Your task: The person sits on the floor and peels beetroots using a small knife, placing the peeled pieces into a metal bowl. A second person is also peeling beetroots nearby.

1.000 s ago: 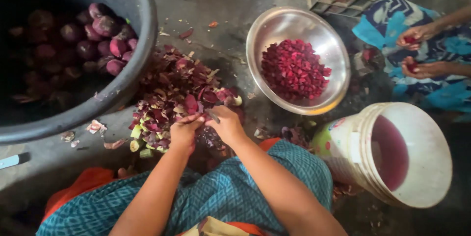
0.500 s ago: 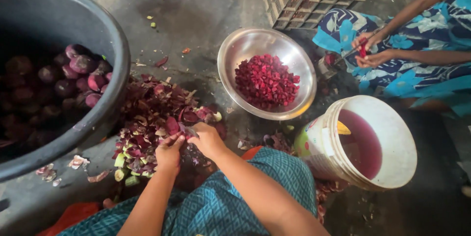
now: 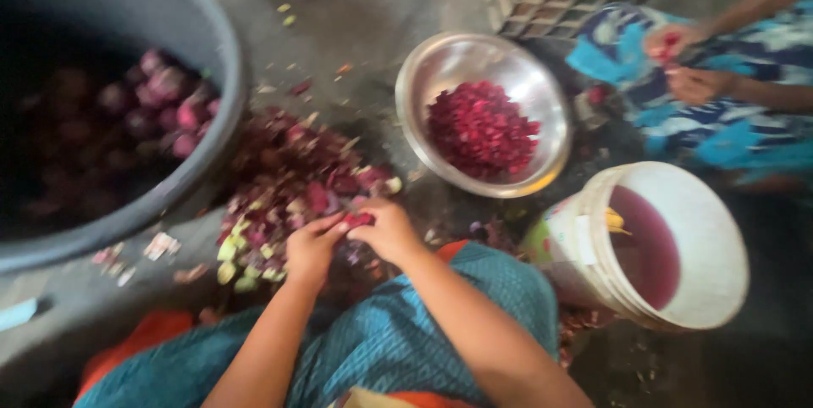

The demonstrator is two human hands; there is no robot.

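We are pinching a small red piece [image 3: 357,220] between our left hand [image 3: 312,249] and right hand [image 3: 388,232], both grips closing on it just above the peel pile [image 3: 288,179], near the steel bowl [image 3: 508,61] of red bits.

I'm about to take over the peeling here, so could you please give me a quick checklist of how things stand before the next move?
1. Both hands on the piece: left hand and right hand meet on a small red piece: ok.
2. Grip firmness: blurred: cannot tell.
3. Steel bowl has room above the red bits: ok.
4. Peel pile lies on the floor beside the dark tub: ok.
5. White bucket upright, purple liquid inside: ok.
6. Other person's hands apart from the bowl: ok.
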